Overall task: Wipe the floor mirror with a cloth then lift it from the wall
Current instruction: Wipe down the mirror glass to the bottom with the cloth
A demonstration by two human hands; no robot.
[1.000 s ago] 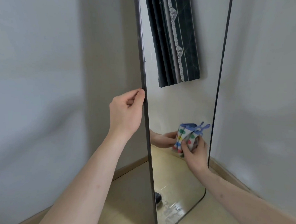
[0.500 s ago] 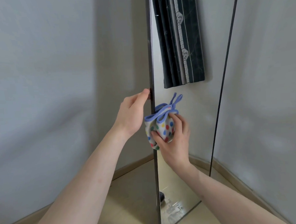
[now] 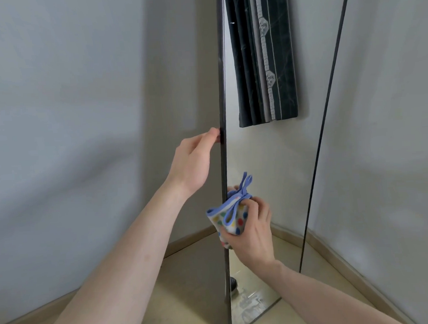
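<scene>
Head view is showing the mirror (image 3: 270, 173) standing tall, its long axis running floor to ceiling, leaning against the wall (image 3: 384, 128). The left hand (image 3: 193, 160) is pinching the mirror's near edge up high, arm reaching forward. The right hand (image 3: 251, 231), lower, is clutching the bunched cloth (image 3: 229, 216) and pressing it against the glass by that edge.

One mirror (image 3: 270, 159), one cloth (image 3: 232, 216), two hands (image 3: 191, 160).
</scene>
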